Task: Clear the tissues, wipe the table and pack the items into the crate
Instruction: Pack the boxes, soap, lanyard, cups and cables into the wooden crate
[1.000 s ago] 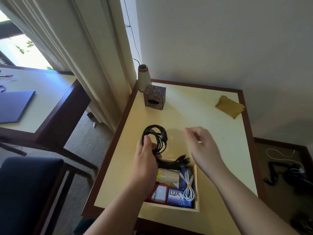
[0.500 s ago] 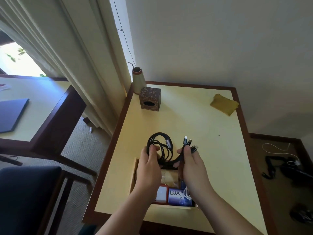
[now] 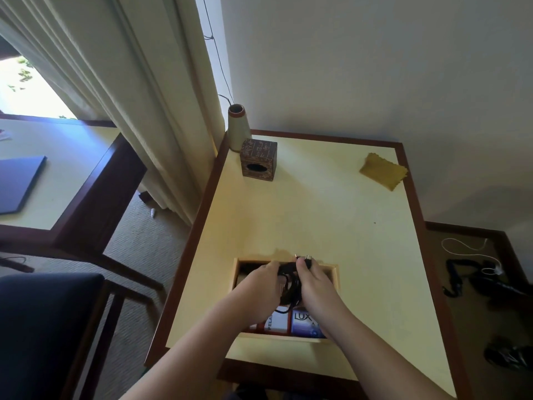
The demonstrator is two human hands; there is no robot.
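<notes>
Head view, the only cam I've got. I take the crate [image 3: 334,277] as landmark: it sits on the yellow table [image 3: 317,215] by the near edge. Both hands are over the crate's middle w/ the black cable bundle [image 3: 290,287] between them. Left hand [image 3: 261,287] has fingers curled round the coil's left side; right hand [image 3: 313,282] is wrapped on its right side, thumb on top, w/ the plug ends [image 3: 302,258] poking out just past the crate's far wall. The bundle is low, in or just above the crate; can't tell if it rests on the contents. Inside the crate at its near wall: a red-and-white box [image 3: 275,323] and a blue LUX box [image 3: 305,323], side by side. Beyond the crate, far-left corner: carved brown tissue box [image 3: 258,159], pale cone vase [image 3: 238,128] just behind it. Far right of the crate: yellow cloth [image 3: 383,171] lying flat.
</notes>
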